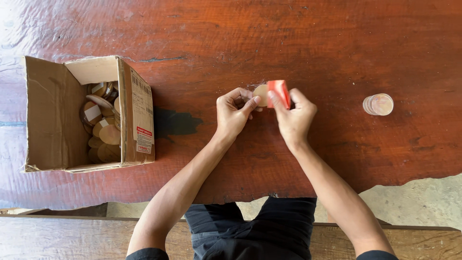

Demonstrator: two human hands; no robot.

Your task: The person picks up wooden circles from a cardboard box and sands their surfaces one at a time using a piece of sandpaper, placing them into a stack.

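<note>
Grip of left hand [234, 111] pinches wooden disc [260, 93]; right hand [293, 115] clasps red block [279, 92].

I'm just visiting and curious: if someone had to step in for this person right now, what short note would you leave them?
Left hand: pinches a round wooden disc by its edge, above the table.
Right hand: presses a small red block against that disc.
Open cardboard box at the left: holds a pile of similar discs, some with pale patches.
At the right: a small stack of discs stands on the table.
Done, apparently: the stacked discs. Left: the disc in hand and, it seems, those in the box.
</note>
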